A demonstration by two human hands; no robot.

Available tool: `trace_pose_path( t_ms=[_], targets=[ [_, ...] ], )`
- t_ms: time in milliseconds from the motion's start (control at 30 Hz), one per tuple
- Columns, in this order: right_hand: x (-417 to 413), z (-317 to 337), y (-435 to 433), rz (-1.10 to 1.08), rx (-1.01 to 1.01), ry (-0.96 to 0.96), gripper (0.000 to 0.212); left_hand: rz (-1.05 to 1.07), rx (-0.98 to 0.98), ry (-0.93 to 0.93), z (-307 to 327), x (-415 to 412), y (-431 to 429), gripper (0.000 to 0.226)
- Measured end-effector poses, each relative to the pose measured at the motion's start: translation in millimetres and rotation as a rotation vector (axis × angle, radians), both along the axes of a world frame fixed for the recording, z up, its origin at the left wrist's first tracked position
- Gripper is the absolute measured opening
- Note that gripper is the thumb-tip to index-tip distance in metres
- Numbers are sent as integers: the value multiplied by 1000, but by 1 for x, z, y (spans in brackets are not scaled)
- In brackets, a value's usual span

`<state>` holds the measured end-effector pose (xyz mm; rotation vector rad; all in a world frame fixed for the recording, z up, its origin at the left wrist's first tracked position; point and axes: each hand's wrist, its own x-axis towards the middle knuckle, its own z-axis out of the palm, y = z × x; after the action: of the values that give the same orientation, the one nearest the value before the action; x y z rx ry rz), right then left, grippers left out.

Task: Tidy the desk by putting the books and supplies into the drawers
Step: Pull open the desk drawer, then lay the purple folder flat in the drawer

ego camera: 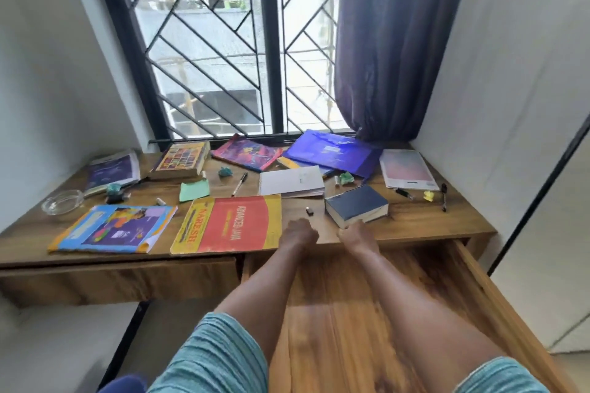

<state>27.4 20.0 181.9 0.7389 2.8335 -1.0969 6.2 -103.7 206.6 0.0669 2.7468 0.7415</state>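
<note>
Fingers of left hand (298, 233), right hand (354, 234) hidden; open drawer (335, 329) cut off below.

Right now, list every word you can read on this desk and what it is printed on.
"NARESH": yellow band of the red and yellow book.
"ADVANCED JAVA": red panel of the same book.
Too blurred to read: print on the blue picture book, the thick yellow book, the white notepad and the pink sheet.

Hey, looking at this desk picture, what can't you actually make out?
Head view only.
Right hand: its back hides the fingers, so any grip on the thick dark blue book is unclear.
Small dark object on the wooden desk: too small.
Open wooden drawer: forearms partly cover its floor.
</note>
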Motion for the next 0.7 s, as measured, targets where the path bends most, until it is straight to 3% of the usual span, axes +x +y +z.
trace_pose_path(
  t_ms=[333, 567, 700],
  targets=[
    [-182, -6, 164, -164, -65, 59, 36, 121, 172, -22, -8, -181, 124, 36],
    [-275, -46, 209, -299, -383, 101, 31, 164, 223, -7, -36, -251, 167, 32],
    [-309, -63, 211, -398, -740, 159, 29, 160, 310, 10, -49, -263, 177, 46]
  ],
)
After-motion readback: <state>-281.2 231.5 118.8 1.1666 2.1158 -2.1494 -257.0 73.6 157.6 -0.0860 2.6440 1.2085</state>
